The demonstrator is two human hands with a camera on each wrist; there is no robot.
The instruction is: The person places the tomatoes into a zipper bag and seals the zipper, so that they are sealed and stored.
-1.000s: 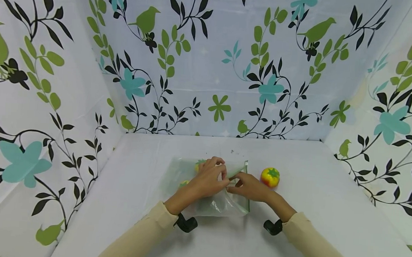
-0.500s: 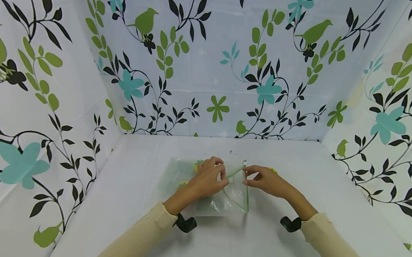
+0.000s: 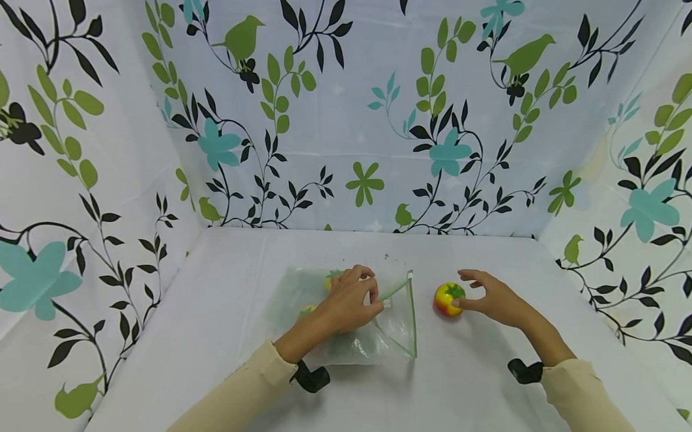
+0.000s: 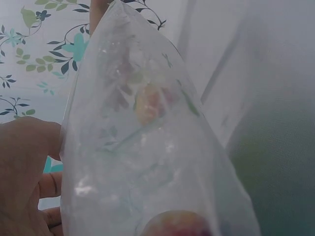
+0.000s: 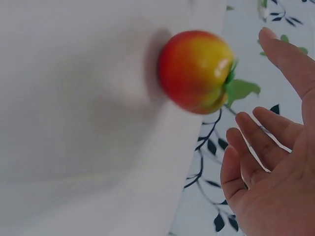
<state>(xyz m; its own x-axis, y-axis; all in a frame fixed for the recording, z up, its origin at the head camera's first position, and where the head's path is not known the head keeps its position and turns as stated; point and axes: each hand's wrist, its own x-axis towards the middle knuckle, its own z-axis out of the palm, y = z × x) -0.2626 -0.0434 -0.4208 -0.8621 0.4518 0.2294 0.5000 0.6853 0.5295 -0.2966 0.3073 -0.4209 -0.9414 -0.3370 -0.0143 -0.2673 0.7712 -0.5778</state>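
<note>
A clear zip bag (image 3: 347, 346) with green edging lies on the table, its mouth to the right. My left hand (image 3: 347, 301) pinches the upper layer of the bag, and the mouth stands parted. Inside are round yellow-and-red fruits (image 4: 149, 104) with green tops, partly hidden by the hand and blurred by the plastic. To the right of the bag sits another red-and-yellow fruit (image 3: 449, 300) with a green leafy top, perhaps a tomato. Around its right side hovers my right hand (image 3: 497, 301), fingers spread. In the right wrist view, a gap shows between the fruit (image 5: 197, 71) and the fingers.
The white table (image 3: 243, 380) runs back to a wall of cloth (image 3: 328, 111) printed with leaves, birds and flowers. Similar cloth hangs on both sides. Each wrist wears a black camera mount (image 3: 312, 377).
My right hand has let go of the bag's mouth and moved right to the fruit outside the bag. My left hand keeps its place on the bag.
</note>
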